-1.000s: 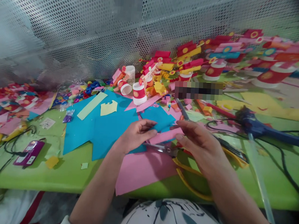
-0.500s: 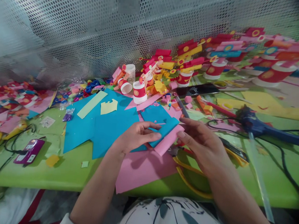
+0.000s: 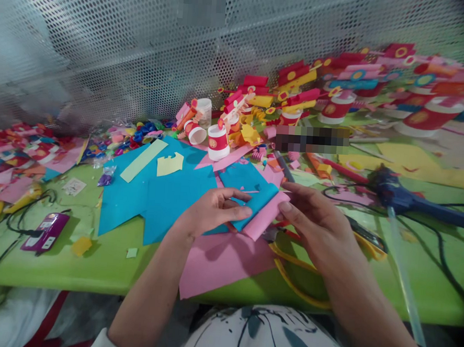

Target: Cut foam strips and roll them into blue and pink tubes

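Observation:
A blue paper roll (image 3: 259, 205) and a pink paper roll (image 3: 266, 217) lie side by side between my hands, a little above the tabletop. My left hand (image 3: 218, 209) pinches the blue roll near its left end, thumb on top. At the other end, my right hand (image 3: 311, 215) has its thumb against the pink roll and its fingers behind, partly hidden. Beneath the rolls is a flat pink sheet (image 3: 222, 270). Yellow-handled scissors (image 3: 292, 284) lie partly under my right hand.
Blue sheets (image 3: 178, 204) spread to the left on the green table (image 3: 104, 270). A blue glue gun (image 3: 411, 197) with a clear glue stick lies right. Red-and-white paper cups (image 3: 218, 144) with paper rolls line the back by a perforated metal screen (image 3: 145, 48). A purple box (image 3: 45, 233) has cables.
The two rolls and my right hand have shifted slightly to the right. The pink roll sits a touch farther from the blue one's near side; both hands keep their hold.

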{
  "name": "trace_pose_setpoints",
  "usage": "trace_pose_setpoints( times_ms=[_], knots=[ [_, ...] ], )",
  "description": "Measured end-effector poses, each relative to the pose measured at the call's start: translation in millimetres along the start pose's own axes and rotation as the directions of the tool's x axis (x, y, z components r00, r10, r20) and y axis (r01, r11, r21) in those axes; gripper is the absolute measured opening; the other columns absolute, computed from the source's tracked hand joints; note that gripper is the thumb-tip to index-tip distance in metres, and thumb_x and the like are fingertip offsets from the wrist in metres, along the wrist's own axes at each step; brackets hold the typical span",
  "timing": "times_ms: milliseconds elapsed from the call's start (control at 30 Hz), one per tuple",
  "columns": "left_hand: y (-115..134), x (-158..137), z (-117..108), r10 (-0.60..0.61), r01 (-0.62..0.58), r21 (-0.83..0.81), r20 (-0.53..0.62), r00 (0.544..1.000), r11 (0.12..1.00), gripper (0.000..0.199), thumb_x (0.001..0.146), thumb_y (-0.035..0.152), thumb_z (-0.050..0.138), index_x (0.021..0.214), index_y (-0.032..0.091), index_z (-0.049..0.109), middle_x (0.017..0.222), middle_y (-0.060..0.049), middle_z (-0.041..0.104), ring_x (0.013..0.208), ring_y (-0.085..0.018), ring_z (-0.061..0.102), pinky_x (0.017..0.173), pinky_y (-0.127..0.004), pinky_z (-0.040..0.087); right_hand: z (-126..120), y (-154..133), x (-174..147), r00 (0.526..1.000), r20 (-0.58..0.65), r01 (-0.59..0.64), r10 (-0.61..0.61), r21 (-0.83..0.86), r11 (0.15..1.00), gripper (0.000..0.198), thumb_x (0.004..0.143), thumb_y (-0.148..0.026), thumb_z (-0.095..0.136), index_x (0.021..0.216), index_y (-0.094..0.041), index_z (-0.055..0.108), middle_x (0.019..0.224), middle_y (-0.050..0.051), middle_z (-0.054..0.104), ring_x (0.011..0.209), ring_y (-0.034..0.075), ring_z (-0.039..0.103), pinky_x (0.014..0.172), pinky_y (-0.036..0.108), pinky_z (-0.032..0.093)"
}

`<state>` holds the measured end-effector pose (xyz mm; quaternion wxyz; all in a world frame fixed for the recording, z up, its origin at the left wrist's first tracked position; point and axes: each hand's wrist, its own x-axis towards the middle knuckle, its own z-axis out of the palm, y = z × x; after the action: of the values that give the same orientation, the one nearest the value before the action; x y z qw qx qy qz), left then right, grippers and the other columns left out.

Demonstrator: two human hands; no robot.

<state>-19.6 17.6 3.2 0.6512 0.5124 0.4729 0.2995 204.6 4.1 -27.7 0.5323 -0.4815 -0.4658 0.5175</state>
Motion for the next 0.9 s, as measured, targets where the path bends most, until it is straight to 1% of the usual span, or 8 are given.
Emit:
trace_pose_setpoints(
  times_ms=[100, 400, 567, 667, 733, 767, 833, 900],
  knots=[
    [-1, 0, -1, 0.002, -0.002, 0.009, 0.012, 1.000, 1.000, 0.050, 0.078, 0.040, 0.086, 0.119, 0.016, 0.072, 0.077, -0.002, 0.068, 0.069, -0.013, 0.065, 0.061, -0.024, 0.050, 0, -1, 0, 1.000, 0.008, 0.001, -0.001, 0.007, 1.000, 0.042, 0.075, -0.046, 0.089, 0.113, -0.034, 0.076, 0.095, 0.002, 0.075, 0.088, 0.020, 0.071, 0.076, 0.034, 0.063],
    [0, 0, 1, 0.008, -0.008, -0.002, 0.036, 0.999, 1.000, 0.052, 0.075, 0.040, 0.088, 0.117, 0.014, 0.070, 0.067, 0.002, 0.063, 0.064, -0.012, 0.062, 0.057, -0.023, 0.049, 2, -4, -2, 1.000, -0.014, -0.004, 0.004, -0.004, 1.000, 0.044, 0.072, -0.049, 0.090, 0.112, -0.033, 0.076, 0.093, 0.002, 0.074, 0.088, 0.021, 0.071, 0.074, 0.035, 0.064],
    [2, 0, 3, 0.002, -0.002, -0.001, 0.007, 1.000, 1.000, 0.049, 0.075, 0.037, 0.087, 0.116, 0.014, 0.070, 0.074, -0.001, 0.066, 0.068, -0.013, 0.064, 0.058, -0.023, 0.051, 1, -3, -2, 1.000, -0.005, 0.000, 0.001, 0.007, 1.000, 0.044, 0.072, -0.048, 0.090, 0.111, -0.034, 0.076, 0.091, 0.002, 0.074, 0.085, 0.021, 0.071, 0.072, 0.035, 0.064],
    [0, 1, 2, 0.015, -0.014, 0.027, -0.013, 1.000, 1.000, 0.047, 0.079, 0.036, 0.083, 0.119, 0.015, 0.069, 0.077, -0.002, 0.067, 0.068, -0.014, 0.066, 0.060, -0.026, 0.054, 0, -1, -1, 1.000, 0.000, -0.016, 0.016, 0.016, 1.000, 0.045, 0.073, -0.047, 0.089, 0.113, -0.033, 0.075, 0.093, 0.002, 0.074, 0.084, 0.021, 0.070, 0.071, 0.035, 0.064],
    [-3, 3, -2, 0.068, -0.059, 0.104, -0.087, 0.994, 0.993, 0.043, 0.084, 0.036, 0.079, 0.121, 0.017, 0.068, 0.083, -0.004, 0.071, 0.074, -0.017, 0.070, 0.066, -0.029, 0.057, -1, 1, -1, 1.000, 0.001, -0.009, 0.009, 0.032, 0.999, 0.045, 0.073, -0.044, 0.090, 0.114, -0.033, 0.075, 0.098, 0.003, 0.075, 0.088, 0.021, 0.070, 0.070, 0.033, 0.064],
    [-5, 4, -4, 0.117, -0.089, 0.180, -0.152, 0.981, 0.980, 0.041, 0.086, 0.035, 0.076, 0.122, 0.017, 0.068, 0.089, -0.006, 0.073, 0.081, -0.020, 0.072, 0.072, -0.032, 0.058, -2, 2, -1, 1.000, -0.002, 0.002, -0.002, 0.040, 0.999, 0.044, 0.073, -0.042, 0.090, 0.114, -0.034, 0.075, 0.102, 0.003, 0.074, 0.091, 0.021, 0.070, 0.071, 0.032, 0.063],
    [-8, 5, -8, 0.231, -0.103, 0.390, -0.298, 0.926, 0.915, 0.036, 0.089, 0.033, 0.073, 0.123, 0.020, 0.068, 0.105, -0.010, 0.076, 0.101, -0.025, 0.073, 0.086, -0.038, 0.058, -2, 3, -1, 1.000, -0.013, 0.020, -0.019, 0.054, 0.998, 0.042, 0.073, -0.039, 0.090, 0.112, -0.035, 0.076, 0.108, 0.003, 0.074, 0.096, 0.021, 0.070, 0.071, 0.030, 0.063],
    [-11, 6, -12, 0.311, -0.035, 0.573, -0.392, 0.866, 0.819, 0.034, 0.090, 0.031, 0.071, 0.124, 0.024, 0.068, 0.117, -0.011, 0.076, 0.115, -0.030, 0.070, 0.095, -0.043, 0.055, -1, 1, -1, 1.000, -0.024, 0.018, -0.016, 0.077, 0.997, 0.042, 0.072, -0.036, 0.090, 0.112, -0.035, 0.076, 0.109, 0.002, 0.073, 0.092, 0.019, 0.069, 0.071, 0.029, 0.062]
  ],
)
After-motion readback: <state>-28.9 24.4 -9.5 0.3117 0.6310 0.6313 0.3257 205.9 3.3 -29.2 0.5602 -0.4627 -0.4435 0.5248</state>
